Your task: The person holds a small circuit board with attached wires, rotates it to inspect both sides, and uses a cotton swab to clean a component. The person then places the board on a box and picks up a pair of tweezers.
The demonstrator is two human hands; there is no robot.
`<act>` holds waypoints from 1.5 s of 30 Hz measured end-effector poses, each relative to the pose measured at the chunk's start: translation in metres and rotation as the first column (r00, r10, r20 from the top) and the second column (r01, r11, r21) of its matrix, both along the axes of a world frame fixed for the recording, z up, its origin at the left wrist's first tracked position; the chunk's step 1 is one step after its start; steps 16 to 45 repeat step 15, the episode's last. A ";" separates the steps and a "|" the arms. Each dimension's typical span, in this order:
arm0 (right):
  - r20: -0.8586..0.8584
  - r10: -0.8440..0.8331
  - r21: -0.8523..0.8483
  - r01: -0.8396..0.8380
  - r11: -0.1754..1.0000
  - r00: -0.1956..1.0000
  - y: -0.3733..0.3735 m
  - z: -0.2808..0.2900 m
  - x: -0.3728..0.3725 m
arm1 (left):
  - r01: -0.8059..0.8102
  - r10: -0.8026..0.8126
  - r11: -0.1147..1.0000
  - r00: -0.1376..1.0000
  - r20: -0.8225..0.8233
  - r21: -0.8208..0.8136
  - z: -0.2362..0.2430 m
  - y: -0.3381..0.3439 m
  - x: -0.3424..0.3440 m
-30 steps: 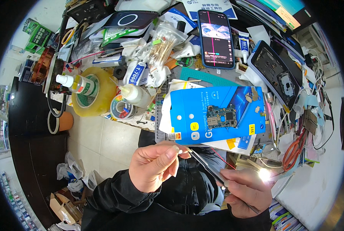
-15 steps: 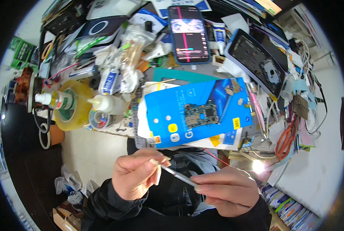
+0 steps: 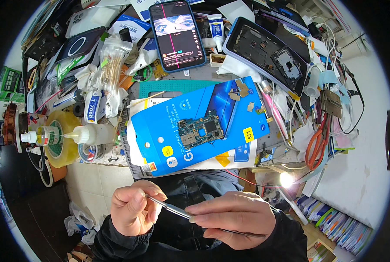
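Above my lap, a slim silver metal tool (image 3: 174, 209) spans between my two hands, tilted down to the right. My left hand (image 3: 136, 207) pinches its upper left end between thumb and fingers. Around its middle the fingers of my right hand (image 3: 234, 218) are closed, and a thin dark end sticks out below them. The tool's exact kind is hard to make out. Beyond my hands, a small phone circuit board (image 3: 200, 131) lies on a blue cardboard screen-protector package (image 3: 155, 118). Bits of tan film (image 3: 243, 88) lie near that package's far right corner.
A lit phone (image 3: 177, 37) and an opened phone body (image 3: 264, 56) lie at the back. Cotton swabs (image 3: 112, 65), a glue tube (image 3: 92, 107), a white dropper bottle (image 3: 90, 134) and a tape roll (image 3: 64, 150) crowd the left. Orange-handled scissors (image 3: 316, 148) lie right, above a bright lamp (image 3: 286, 180).
The view has shifted, so the bench things appear further left. My hands still hold the metal tool, and more of its thin end shows below my right hand.
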State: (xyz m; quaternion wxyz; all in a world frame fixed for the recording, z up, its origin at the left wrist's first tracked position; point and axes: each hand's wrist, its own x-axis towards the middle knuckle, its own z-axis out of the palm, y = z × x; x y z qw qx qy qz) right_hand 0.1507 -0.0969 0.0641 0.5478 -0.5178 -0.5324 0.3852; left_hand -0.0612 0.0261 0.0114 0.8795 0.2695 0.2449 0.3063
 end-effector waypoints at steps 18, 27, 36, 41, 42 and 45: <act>0.078 0.035 -0.007 -0.035 0.999 0.996 0.003 0.000 0.000 | 0.031 -0.031 0.999 1.000 0.001 0.019 -0.004 0.002 -0.005; 0.078 0.035 -0.007 -0.035 0.999 0.996 0.003 0.000 0.000 | 0.031 -0.031 0.999 1.000 0.001 0.019 -0.004 0.002 -0.005; 0.078 0.035 -0.007 -0.035 0.999 0.996 0.003 0.000 0.000 | 0.031 -0.031 0.999 1.000 0.001 0.019 -0.004 0.002 -0.005; 0.078 0.035 -0.007 -0.035 0.999 0.996 0.003 0.000 0.000 | 0.031 -0.031 0.999 1.000 0.001 0.019 -0.004 0.002 -0.005; 0.078 0.035 -0.007 -0.035 0.999 0.996 0.003 0.000 0.000 | 0.031 -0.031 0.999 1.000 0.001 0.019 -0.004 0.002 -0.005; 0.078 0.035 -0.007 -0.035 0.999 0.996 0.003 0.000 0.000 | 0.031 -0.031 0.999 1.000 0.001 0.019 -0.004 0.002 -0.005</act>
